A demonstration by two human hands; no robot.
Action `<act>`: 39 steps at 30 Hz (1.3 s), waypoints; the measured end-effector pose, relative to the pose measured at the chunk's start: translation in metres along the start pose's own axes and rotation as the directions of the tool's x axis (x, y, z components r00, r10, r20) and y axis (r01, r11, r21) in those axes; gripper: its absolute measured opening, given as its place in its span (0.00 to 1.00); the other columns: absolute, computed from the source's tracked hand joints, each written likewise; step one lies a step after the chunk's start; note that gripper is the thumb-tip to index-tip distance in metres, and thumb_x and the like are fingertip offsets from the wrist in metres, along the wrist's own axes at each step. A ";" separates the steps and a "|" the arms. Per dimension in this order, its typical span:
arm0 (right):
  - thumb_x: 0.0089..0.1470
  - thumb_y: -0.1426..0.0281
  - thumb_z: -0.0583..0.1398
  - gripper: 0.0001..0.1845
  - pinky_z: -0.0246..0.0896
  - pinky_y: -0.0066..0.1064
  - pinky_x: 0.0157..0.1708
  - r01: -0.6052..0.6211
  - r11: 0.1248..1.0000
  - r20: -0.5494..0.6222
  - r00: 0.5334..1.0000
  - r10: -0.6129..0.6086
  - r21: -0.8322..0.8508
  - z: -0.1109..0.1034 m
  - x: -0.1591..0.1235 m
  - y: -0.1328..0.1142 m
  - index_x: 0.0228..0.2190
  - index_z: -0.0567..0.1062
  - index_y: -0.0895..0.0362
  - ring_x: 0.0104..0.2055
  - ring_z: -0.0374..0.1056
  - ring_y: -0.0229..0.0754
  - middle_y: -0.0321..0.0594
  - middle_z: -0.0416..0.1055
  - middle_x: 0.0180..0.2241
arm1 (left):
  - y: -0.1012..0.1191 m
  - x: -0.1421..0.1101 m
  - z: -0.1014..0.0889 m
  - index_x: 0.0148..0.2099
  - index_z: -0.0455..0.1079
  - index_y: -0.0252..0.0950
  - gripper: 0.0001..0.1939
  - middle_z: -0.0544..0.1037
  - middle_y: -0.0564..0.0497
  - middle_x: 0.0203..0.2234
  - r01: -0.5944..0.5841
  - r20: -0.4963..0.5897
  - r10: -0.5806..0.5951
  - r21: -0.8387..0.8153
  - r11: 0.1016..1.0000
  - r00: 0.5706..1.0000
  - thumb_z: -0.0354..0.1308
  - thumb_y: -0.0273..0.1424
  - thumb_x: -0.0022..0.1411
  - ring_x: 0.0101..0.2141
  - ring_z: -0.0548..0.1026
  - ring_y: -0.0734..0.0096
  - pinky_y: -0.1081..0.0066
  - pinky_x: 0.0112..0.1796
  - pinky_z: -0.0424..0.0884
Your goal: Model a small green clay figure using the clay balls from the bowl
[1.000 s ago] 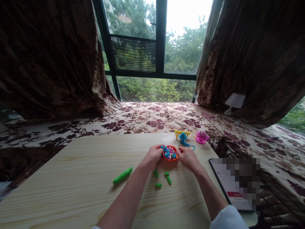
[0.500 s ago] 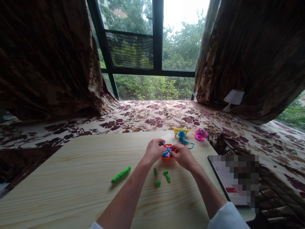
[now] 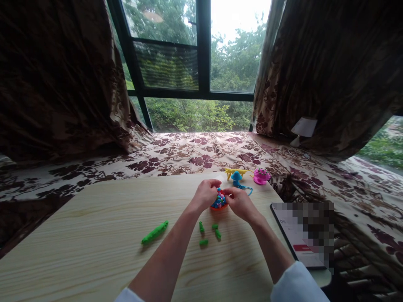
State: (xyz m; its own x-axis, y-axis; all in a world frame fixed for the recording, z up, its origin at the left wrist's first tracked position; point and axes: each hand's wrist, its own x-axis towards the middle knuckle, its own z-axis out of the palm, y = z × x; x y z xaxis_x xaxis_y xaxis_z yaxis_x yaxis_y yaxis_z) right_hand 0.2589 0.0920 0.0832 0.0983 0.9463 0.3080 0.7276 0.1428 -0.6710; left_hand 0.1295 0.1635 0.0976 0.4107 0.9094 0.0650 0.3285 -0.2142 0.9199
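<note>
A small round orange dish (image 3: pixel 219 208) holds a heap of blue, pink and green clay balls (image 3: pixel 218 202) near the table's far side. At the heap's left is my left hand (image 3: pixel 205 194), its fingers curled closed at the balls; what they grip is hidden. My right hand (image 3: pixel 239 203) is closed too, thumb and fingertips together at the dish's right rim, and whatever lies in them is too small to make out. Nearer me lie short green clay pieces (image 3: pixel 203 242), with a longer green clay roll (image 3: pixel 154 233) to the left.
Behind the dish stand a blue mushroom-shaped figure (image 3: pixel 236 178), a yellow clay piece (image 3: pixel 232 172) and a pink dotted figure (image 3: pixel 261 176). A tablet (image 3: pixel 294 239), partly blurred, lies at the right edge of the wooden table (image 3: pixel 103 209). A white lamp (image 3: pixel 304 127) stands on the floral cloth.
The whole view has shifted slightly. Coloured balls now show higher between my hands, and the dark blue and green bits at my left fingertips are no longer seen there.
</note>
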 end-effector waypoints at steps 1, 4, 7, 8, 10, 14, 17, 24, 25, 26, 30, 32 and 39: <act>0.52 0.74 0.52 0.14 0.59 0.26 0.33 -0.002 1.000 -0.001 1.000 0.002 -0.005 -0.001 0.000 -0.001 0.36 0.76 0.54 0.32 0.68 0.37 0.37 0.74 0.31 | -0.001 -0.001 -0.002 0.39 0.68 0.35 0.11 0.73 0.50 0.36 0.002 -0.023 -0.002 0.000 1.000 1.000 0.51 0.36 0.59 0.36 0.72 0.72 0.64 0.39 0.69; 0.51 0.70 0.55 0.12 0.59 0.26 0.34 -0.002 1.000 0.003 1.000 0.002 -0.031 -0.004 -0.003 -0.005 0.38 0.75 0.54 0.32 0.67 0.37 0.38 0.73 0.34 | -0.005 -0.006 -0.010 0.39 0.68 0.35 0.09 0.74 0.50 0.36 0.008 -0.119 -0.005 0.020 1.000 0.993 0.53 0.33 0.57 0.35 0.71 0.73 0.64 0.40 0.67; 0.44 0.69 0.61 0.13 0.58 0.25 0.32 0.009 0.998 0.027 1.000 -0.007 -0.066 -0.002 -0.005 -0.012 0.36 0.75 0.52 0.30 0.66 0.36 0.35 0.72 0.32 | -0.011 -0.017 -0.017 0.36 0.72 0.38 0.07 0.75 0.51 0.35 0.002 -0.206 0.016 0.087 0.996 0.978 0.57 0.28 0.52 0.34 0.71 0.72 0.70 0.41 0.63; 0.43 0.70 0.62 0.12 0.58 0.25 0.31 0.010 0.997 0.034 0.999 -0.007 -0.078 -0.001 -0.005 -0.014 0.34 0.76 0.51 0.29 0.66 0.36 0.35 0.72 0.31 | -0.012 -0.022 -0.018 0.35 0.72 0.39 0.08 0.75 0.51 0.35 -0.004 -0.218 0.029 0.115 0.993 0.976 0.57 0.26 0.50 0.33 0.71 0.71 0.71 0.40 0.63; 0.45 0.71 0.60 0.07 0.57 0.25 0.31 0.006 0.995 0.032 0.999 -0.003 -0.100 0.001 -0.003 -0.018 0.30 0.77 0.52 0.29 0.66 0.36 0.35 0.72 0.29 | -0.014 -0.033 -0.019 0.35 0.73 0.40 0.09 0.75 0.50 0.34 -0.016 -0.226 0.055 0.169 0.985 0.973 0.55 0.26 0.51 0.33 0.71 0.71 0.73 0.39 0.63; 0.51 0.73 0.55 0.09 0.57 0.26 0.33 0.002 0.992 0.002 1.000 -0.001 -0.129 -0.006 -0.003 -0.022 0.30 0.76 0.54 0.31 0.66 0.38 0.38 0.72 0.29 | -0.018 -0.068 -0.025 0.41 0.72 0.40 0.12 0.73 0.49 0.35 -0.040 -0.210 0.098 0.264 0.964 0.973 0.50 0.29 0.55 0.37 0.69 0.69 0.71 0.41 0.61; 0.52 0.71 0.54 0.09 0.56 0.27 0.33 0.021 0.990 -0.001 1.000 -0.021 -0.138 -0.014 -0.019 -0.029 0.32 0.75 0.54 0.32 0.66 0.38 0.38 0.72 0.31 | -0.022 -0.098 -0.032 0.42 0.71 0.40 0.14 0.72 0.49 0.36 -0.067 -0.133 0.116 0.331 0.941 0.984 0.49 0.27 0.55 0.40 0.67 0.66 0.69 0.43 0.59; 0.48 0.70 0.58 0.04 0.55 0.25 0.27 0.042 0.990 0.071 0.997 -0.032 -0.136 0.004 -0.079 -0.046 0.29 0.73 0.53 0.27 0.64 0.37 0.35 0.69 0.27 | -0.024 -0.118 -0.036 0.36 0.74 0.46 0.14 0.72 0.50 0.32 -0.089 0.026 0.086 0.357 0.930 0.996 0.53 0.24 0.50 0.39 0.65 0.65 0.66 0.43 0.56; 0.48 0.70 0.58 0.04 0.55 0.26 0.28 0.036 0.990 0.059 0.998 -0.028 -0.138 0.008 -0.084 -0.049 0.29 0.73 0.53 0.28 0.64 0.37 0.36 0.68 0.28 | -0.024 -0.117 -0.036 0.33 0.74 0.46 0.12 0.72 0.51 0.32 -0.085 0.030 0.080 0.342 0.936 0.996 0.54 0.24 0.49 0.39 0.65 0.65 0.66 0.43 0.56; 0.48 0.70 0.58 0.04 0.56 0.26 0.28 0.033 0.990 0.049 0.998 -0.027 -0.139 0.011 -0.087 -0.052 0.30 0.72 0.54 0.28 0.65 0.37 0.36 0.68 0.28 | -0.024 -0.116 -0.036 0.31 0.74 0.45 0.11 0.72 0.51 0.31 -0.079 0.028 0.074 0.321 0.944 0.997 0.55 0.24 0.49 0.39 0.66 0.65 0.66 0.43 0.57; 0.53 0.74 0.53 0.07 0.57 0.26 0.31 0.059 0.997 0.028 0.998 -0.058 -0.056 0.019 -0.094 -0.067 0.32 0.71 0.53 0.29 0.64 0.35 0.36 0.67 0.30 | -0.025 -0.124 -0.040 0.36 0.72 0.41 0.10 0.73 0.51 0.31 -0.031 -0.013 0.034 0.181 0.983 0.999 0.51 0.31 0.54 0.34 0.69 0.68 0.70 0.38 0.63; 0.52 0.75 0.52 0.10 0.58 0.26 0.32 0.084 0.996 0.023 0.996 -0.083 -0.029 0.025 -0.097 -0.074 0.36 0.71 0.53 0.32 0.64 0.37 0.37 0.66 0.32 | -0.026 -0.134 -0.044 0.44 0.69 0.40 0.14 0.74 0.51 0.30 0.019 -0.026 -0.018 0.037 0.999 1.000 0.49 0.35 0.57 0.31 0.70 0.71 0.72 0.34 0.66; 0.49 0.77 0.54 0.09 0.57 0.32 0.35 0.058 0.996 0.097 0.994 -0.051 -0.067 0.057 -0.102 -0.084 0.26 0.72 0.55 0.35 0.63 0.42 0.40 0.66 0.30 | -0.031 -0.172 -0.056 0.41 0.71 0.35 0.13 0.73 0.50 0.26 0.310 0.123 -0.363 -0.796 0.519 0.924 0.58 0.32 0.52 0.25 0.70 0.77 0.75 0.28 0.69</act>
State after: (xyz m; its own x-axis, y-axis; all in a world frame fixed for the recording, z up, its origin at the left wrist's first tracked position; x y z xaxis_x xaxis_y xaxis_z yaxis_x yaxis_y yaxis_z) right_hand 0.1490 -0.0001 0.0694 -0.0054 0.9613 0.2754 0.7758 0.1778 -0.6054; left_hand 0.0009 0.0339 0.0798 0.3651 0.8738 -0.3212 -0.3793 0.4547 0.8058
